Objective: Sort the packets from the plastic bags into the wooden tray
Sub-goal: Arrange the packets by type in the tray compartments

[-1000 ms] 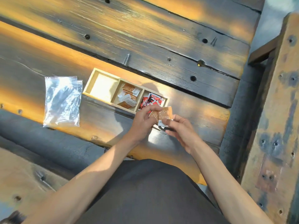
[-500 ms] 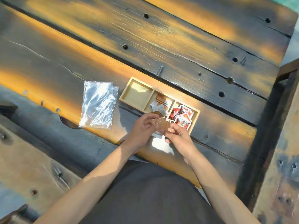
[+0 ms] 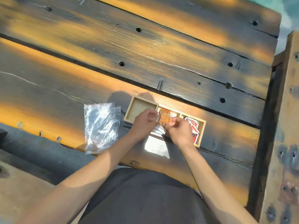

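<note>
Two bare hands meet over a pale wooden tray (image 3: 129, 113) with three compartments, set in a row on a dark, weathered plank worktop (image 3: 145, 50) streaked with orange. The left hand (image 3: 143, 122) and the right hand (image 3: 178, 130) each have their fingers curled in tight, pinching one orange-brown packet with pale dots (image 3: 164, 119) between them; the left fingers (image 3: 152, 114) hold its left edge, the right fingers (image 3: 172, 121) its right edge. That packet hovers just above the middle compartment, where at least one more orange-brown packet (image 3: 165, 111) lies; how many more are under the hands I cannot tell. The right compartment holds a loose heap of red, white and black packets (image 3: 193, 125), several of them, too jumbled and partly hidden by the right hand to count. The left compartment shows only its bare wooden floor.

Two clear plastic zip bags (image 3: 101, 126) lie flat and overlapping on the worktop just to the left of the tray, one peeking out from behind the other along the right edge. They look crumpled, with nothing visible inside. Near the person's lap a third clear bag (image 3: 156, 146) catches a bright glare beneath the hands, at the worktop's near edge. A rough wooden beam (image 3: 286, 126) runs along the right side.
</note>
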The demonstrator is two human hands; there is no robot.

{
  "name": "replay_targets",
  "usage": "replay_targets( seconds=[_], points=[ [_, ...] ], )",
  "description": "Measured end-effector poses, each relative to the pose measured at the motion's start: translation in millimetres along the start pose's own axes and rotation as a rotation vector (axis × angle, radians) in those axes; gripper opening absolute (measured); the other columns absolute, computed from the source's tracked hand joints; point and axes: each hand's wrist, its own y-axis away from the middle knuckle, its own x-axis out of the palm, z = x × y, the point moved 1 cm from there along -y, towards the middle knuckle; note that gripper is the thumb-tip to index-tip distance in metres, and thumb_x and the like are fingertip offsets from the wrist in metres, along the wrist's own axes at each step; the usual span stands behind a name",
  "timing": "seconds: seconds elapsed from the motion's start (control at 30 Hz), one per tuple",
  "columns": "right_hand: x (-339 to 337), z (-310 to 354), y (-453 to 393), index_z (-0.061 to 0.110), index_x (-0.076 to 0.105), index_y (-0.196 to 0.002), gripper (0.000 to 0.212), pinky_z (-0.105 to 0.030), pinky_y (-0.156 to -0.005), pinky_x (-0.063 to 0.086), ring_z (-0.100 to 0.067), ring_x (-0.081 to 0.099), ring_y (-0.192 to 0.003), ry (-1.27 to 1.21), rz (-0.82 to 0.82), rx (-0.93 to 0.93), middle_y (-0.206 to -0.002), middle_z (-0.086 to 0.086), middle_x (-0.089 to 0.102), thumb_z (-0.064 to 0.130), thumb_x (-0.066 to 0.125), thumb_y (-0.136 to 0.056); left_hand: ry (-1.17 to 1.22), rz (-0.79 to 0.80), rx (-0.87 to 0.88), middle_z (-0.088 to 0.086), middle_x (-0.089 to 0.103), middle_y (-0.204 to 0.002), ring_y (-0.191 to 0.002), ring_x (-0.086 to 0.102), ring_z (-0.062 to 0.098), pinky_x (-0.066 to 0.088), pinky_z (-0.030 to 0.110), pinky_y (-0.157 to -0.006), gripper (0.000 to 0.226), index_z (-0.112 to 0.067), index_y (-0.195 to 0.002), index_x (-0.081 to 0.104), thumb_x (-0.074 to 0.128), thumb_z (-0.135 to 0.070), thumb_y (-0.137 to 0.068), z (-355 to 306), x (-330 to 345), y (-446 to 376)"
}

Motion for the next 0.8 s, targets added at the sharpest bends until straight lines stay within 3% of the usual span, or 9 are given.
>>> replay_targets(
  seconds=[0.17, 0.3, 0.43, 0.6, 0.7, 0.8],
  points=[
    [15, 17, -13, 0.028, 0.057, -0.072, 0.027, -0.031, -0.069, 0.055, -0.015, 0.068, -0.067, 0.245, -0.104, -0.016, -0.068, 0.008, 0.067, 0.017, 0.077, -0.088, -0.156, 0.031, 0.02, -0.004, 0.066, -0.111, -0.09, 0.06, 0.01, 0.044, 0.014, -0.072, 0.029, -0.019, -0.108, 0.067, 0.054, -0.002, -0.089, -3, -8, -17],
    [29, 28, -16, 0.022, 0.07, -0.089, 0.005, -0.033, -0.073, 0.057, -0.028, 0.073, -0.084, 0.425, -0.119, -0.009, -0.085, -0.003, 0.077, 0.026, 0.074, -0.089, -0.225, 0.052, 0.041, 0.001, 0.066, -0.113, -0.092, 0.062, 0.014, 0.046, 0.021, -0.077, 0.025, -0.017, -0.107, 0.069, 0.056, -0.005, -0.089, 2, -6, -22],
    [34, 31, -19, 0.016, 0.074, -0.099, 0.023, -0.034, -0.074, 0.054, -0.035, 0.072, -0.094, 0.551, -0.057, -0.003, -0.097, -0.011, 0.076, 0.037, 0.071, -0.09, -0.276, 0.048, 0.068, 0.003, 0.063, -0.115, -0.091, 0.061, 0.013, 0.043, 0.016, -0.075, 0.024, -0.02, -0.107, 0.068, 0.057, -0.007, -0.09, 11, -1, -26],
    [8, 22, -20, 0.024, 0.066, -0.115, 0.028, -0.038, -0.084, 0.059, -0.019, 0.073, -0.088, 0.317, -0.027, -0.14, -0.097, 0.009, 0.07, 0.034, 0.072, -0.089, -0.376, 0.049, 0.184, -0.001, 0.053, -0.122, -0.093, 0.058, 0.013, 0.052, 0.028, -0.088, 0.037, -0.021, -0.129, 0.062, 0.06, -0.011, -0.093, 14, 0, -25],
    [-19, 4, -19, 0.026, 0.067, -0.119, 0.029, -0.029, -0.081, 0.053, -0.006, 0.068, -0.076, 0.293, -0.008, -0.191, -0.115, 0.006, 0.069, 0.03, 0.069, -0.091, -0.452, 0.093, 0.279, -0.005, 0.049, -0.132, -0.086, 0.05, 0.003, 0.05, 0.024, -0.083, 0.049, -0.026, -0.139, 0.057, 0.066, -0.017, -0.092, 16, -1, -26],
    [-39, -15, -19, 0.025, 0.068, -0.128, 0.035, -0.027, -0.077, 0.05, -0.001, 0.061, -0.068, 0.391, 0.097, -0.219, -0.117, 0.006, 0.07, 0.025, 0.071, -0.093, -0.503, 0.124, 0.32, -0.006, 0.045, -0.138, -0.081, 0.049, 0.003, 0.051, 0.024, -0.078, 0.052, -0.027, -0.144, 0.053, 0.068, -0.026, -0.093, 15, 0, -29]
  ],
)
